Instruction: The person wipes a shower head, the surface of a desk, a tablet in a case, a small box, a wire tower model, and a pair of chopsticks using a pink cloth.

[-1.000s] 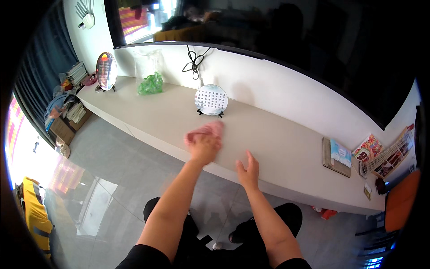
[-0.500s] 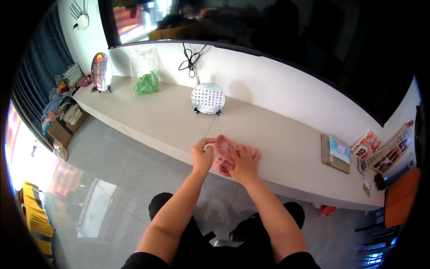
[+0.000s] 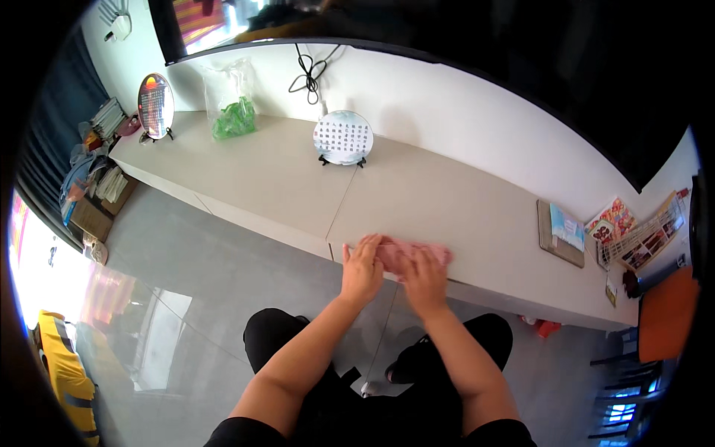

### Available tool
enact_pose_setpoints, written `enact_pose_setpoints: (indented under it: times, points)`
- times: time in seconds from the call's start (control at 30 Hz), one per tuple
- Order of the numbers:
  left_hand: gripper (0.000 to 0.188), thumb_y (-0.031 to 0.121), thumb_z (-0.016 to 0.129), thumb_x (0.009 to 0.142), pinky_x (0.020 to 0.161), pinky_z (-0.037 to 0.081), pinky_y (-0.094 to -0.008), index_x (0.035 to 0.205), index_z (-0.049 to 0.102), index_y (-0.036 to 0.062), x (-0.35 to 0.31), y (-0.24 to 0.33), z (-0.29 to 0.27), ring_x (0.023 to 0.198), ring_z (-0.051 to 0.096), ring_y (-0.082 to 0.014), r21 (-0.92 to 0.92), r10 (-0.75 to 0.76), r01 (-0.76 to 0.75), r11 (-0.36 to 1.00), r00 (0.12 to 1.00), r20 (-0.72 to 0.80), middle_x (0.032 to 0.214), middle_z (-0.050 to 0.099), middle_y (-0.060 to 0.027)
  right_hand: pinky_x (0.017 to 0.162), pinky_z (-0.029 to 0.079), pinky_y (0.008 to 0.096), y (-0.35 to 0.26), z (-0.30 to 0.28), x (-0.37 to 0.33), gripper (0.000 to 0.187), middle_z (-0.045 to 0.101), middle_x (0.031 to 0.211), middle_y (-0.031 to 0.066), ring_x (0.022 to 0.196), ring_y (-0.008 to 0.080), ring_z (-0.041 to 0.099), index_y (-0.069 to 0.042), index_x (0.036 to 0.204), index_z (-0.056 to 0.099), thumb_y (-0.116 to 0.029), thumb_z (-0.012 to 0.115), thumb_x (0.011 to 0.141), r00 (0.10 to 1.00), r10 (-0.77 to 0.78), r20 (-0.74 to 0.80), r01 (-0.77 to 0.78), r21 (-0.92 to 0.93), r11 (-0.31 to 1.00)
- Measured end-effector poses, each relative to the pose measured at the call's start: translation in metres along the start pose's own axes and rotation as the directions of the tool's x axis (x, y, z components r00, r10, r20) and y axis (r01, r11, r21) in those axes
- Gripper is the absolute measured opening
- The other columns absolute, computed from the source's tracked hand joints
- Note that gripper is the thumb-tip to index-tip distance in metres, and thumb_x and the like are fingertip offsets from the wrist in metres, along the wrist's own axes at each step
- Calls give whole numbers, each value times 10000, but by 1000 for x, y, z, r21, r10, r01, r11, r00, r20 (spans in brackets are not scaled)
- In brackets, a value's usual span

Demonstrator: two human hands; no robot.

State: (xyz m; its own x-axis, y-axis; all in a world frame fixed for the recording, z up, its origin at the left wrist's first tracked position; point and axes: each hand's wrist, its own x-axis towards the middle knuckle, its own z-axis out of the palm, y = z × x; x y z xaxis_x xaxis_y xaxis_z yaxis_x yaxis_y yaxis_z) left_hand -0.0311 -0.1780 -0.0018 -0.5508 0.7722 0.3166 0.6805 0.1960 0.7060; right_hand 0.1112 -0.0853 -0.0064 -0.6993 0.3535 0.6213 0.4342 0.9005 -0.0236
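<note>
A pink cloth (image 3: pixel 398 249), bunched into a thick fold, lies at the front edge of the long beige cabinet top (image 3: pixel 275 179). My left hand (image 3: pixel 361 272) rests against the cloth's left end, fingers stretched forward and thumb held apart to the left. Over the right part of the cloth my right hand (image 3: pixel 426 281) curls its fingers and presses down; they are slightly blurred. The cloth's underside is hidden.
Behind the cloth stands a round plate (image 3: pixel 342 138) on a small black stand. Farther left are a clear bag (image 3: pixel 233 112) with green contents and another round plate (image 3: pixel 156 106). A notebook (image 3: pixel 558 235) lies to the right. A large dark screen (image 3: pixel 447 37) hangs above.
Both hands and the cloth have shifted right along the front edge. My left hand has gone from curled fingers to stretched ones against the cloth. The view has tilted slightly down.
</note>
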Motion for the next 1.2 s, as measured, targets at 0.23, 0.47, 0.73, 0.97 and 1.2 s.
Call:
enact_pose_setpoints:
  times: [0.23,0.47,0.73,0.97,1.2]
  points:
    - [534,73,523,776,1074,192,-642,1304,464,22,-12,12,1,1369,290,-383,222,8,-28,975,996,92,1444,354,-203,907,421,463,21,-21,-24,393,545,1158,117,1098,338,520,-115,1135,596,-103,643,745,994,111,0,-109,-147,983]
    - [549,87,522,782,1047,177,-691,1303,419,-54,-3,7,-14,1390,235,-409,394,-144,125,910,989,19,1461,316,-228,930,378,563,-44,41,36,387,527,1212,92,1169,326,480,-148,1156,576,-154,610,771,995,72,-67,-70,27,997]
    - [602,106,546,788,1051,155,-694,1363,394,14,-6,18,-17,1391,235,-409,443,-163,69,894,970,178,1473,302,-222,935,400,519,-11,11,13,413,529,1213,105,1159,331,492,-161,1138,580,-153,662,734,998,53,30,-53,8,999]
    - [636,117,534,811,1057,132,-695,1421,358,73,-23,23,7,1403,170,-440,532,-51,-87,843,970,239,1495,230,-238,975,384,511,43,-26,-49,417,513,1265,130,1207,376,461,-150,1133,584,-135,683,728,927,361,-106,-375,-182,909]
    - [632,145,592,808,1058,148,-690,1402,384,98,-32,25,3,1408,193,-392,574,-7,-145,806,967,254,1508,229,-204,1005,341,556,5,10,-27,395,482,1339,123,1244,382,433,-147,1188,562,-170,623,799,942,334,-32,-335,-89,938]
